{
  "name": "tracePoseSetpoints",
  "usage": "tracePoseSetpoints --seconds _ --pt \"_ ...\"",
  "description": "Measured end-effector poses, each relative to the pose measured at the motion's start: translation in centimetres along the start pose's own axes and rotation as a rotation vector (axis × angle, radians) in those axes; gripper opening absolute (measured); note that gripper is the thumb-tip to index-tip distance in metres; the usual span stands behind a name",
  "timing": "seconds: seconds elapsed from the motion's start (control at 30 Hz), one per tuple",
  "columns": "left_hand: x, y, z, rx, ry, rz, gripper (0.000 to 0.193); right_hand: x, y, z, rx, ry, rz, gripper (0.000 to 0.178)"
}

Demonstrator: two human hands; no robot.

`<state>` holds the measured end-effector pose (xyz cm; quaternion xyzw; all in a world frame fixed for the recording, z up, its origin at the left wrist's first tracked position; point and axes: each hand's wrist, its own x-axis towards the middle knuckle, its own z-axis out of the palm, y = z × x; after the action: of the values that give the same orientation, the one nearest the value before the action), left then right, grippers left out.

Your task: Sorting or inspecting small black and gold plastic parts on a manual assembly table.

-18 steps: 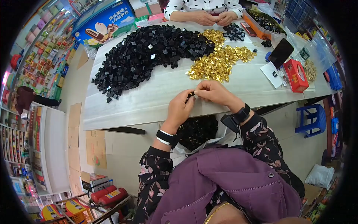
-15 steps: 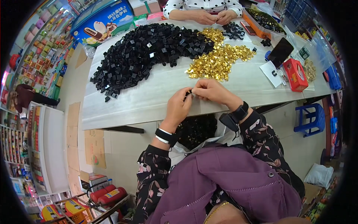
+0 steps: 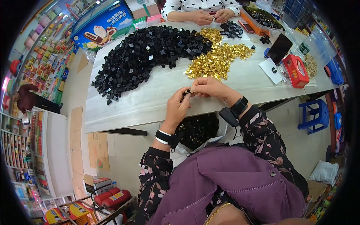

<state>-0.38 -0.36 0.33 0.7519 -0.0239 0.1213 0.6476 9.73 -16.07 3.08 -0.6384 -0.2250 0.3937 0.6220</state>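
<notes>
- Shop interior, shelves of goods at the left; pale wooden table (image 3: 150, 101) taken as landmark.
- Left hand (image 3: 177, 108): at the table's near edge, fingers pinched on a small black and gold piece (image 3: 187, 91).
- Right hand (image 3: 210, 87): fingertips pressed to the same piece, touching the left hand.
- Heap of black square parts (image 3: 146, 56): spread across the table's far left.
- Pile of gold clips (image 3: 217, 60): at table centre, beside the black heap.
- Bag of black parts (image 3: 197, 129): below the table's near edge, under the hands.
- Red box (image 3: 295, 70): at the table's right end.
- Co-worker's hands (image 3: 212, 15): at the table's far edge.
</notes>
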Motion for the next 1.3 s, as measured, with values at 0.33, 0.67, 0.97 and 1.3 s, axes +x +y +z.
tracePoseSetpoints --seconds 0.33,0.67,0.97,1.3 --pt "0.1 -0.9 0.0 0.177 0.015 0.056 0.024 0.4 0.4 0.1 -0.029 0.014 -0.008 0.015" --pt "0.9 0.0 -1.9 -0.271 0.112 -0.187 0.019 2.2 0.8 0.5 -0.190 0.079 -0.140 0.019" --pt "9.3 2.4 -6.6 0.188 0.147 -0.275 0.024 3.5 2.3 -1.0 -0.945 0.509 -0.586 0.014" --pt "13.0 -2.4 -3.2 1.197 0.141 0.139 0.016 2.7 2.0 -0.2 -0.851 0.509 -0.542 0.015"
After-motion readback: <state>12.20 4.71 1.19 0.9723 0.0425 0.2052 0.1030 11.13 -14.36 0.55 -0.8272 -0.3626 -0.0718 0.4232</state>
